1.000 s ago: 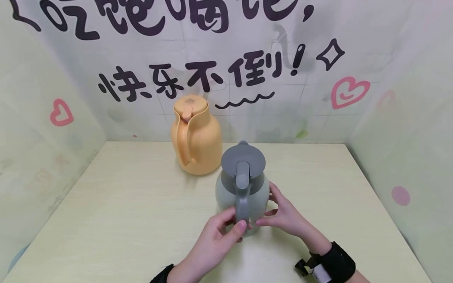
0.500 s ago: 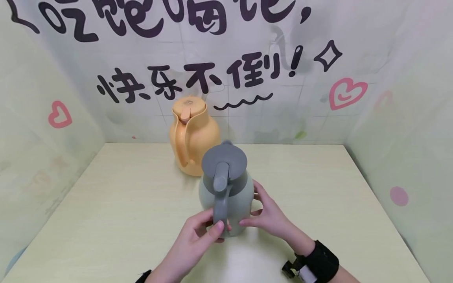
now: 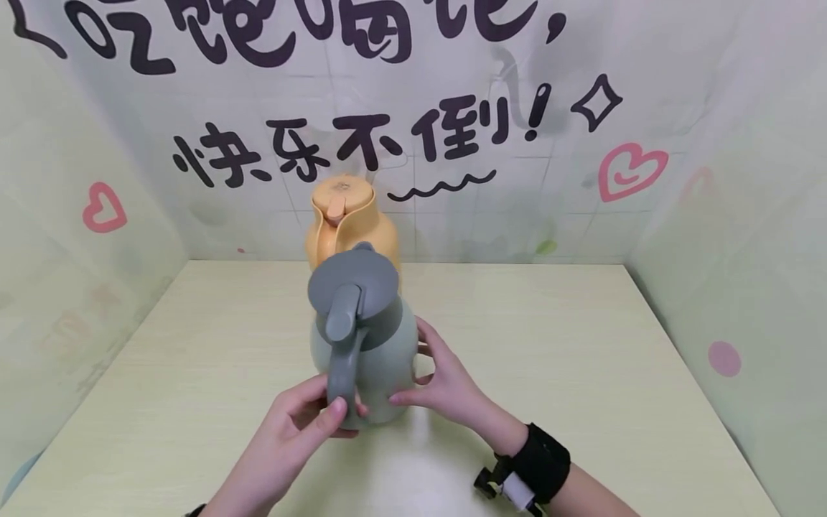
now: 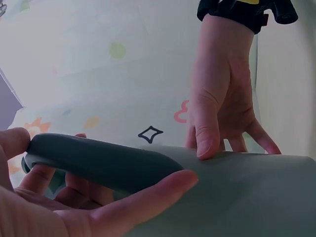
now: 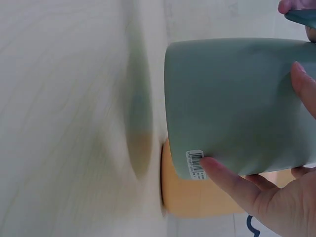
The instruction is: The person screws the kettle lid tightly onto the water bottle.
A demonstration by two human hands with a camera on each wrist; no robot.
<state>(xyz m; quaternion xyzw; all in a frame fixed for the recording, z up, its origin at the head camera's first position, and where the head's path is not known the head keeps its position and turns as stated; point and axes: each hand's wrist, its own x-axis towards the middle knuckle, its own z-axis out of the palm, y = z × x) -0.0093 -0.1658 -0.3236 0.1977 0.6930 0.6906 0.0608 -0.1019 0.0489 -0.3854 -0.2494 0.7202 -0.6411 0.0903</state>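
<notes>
A grey-green thermos jug with a darker grey lid and handle is held upright in front of me, overlapping an orange thermos jug in the head view. My left hand grips the lower part of the grey handle, fingers curled round it and thumb along it. On the right side of the body, my right hand holds it with thumb and spread fingers. The right wrist view shows the jug's base raised off the table, a barcode label low on its side near a fingertip.
A pale wood-look table lies under the jugs. Printed cloth walls stand at the back and both sides. The orange jug stands near the back edge, behind the grey-green one. A black wrist strap with a camera is on the right wrist.
Both hands have carried the grey-green jug leftward, from the right of the orange jug to in front of it. It now hides most of the orange jug's lower body.
</notes>
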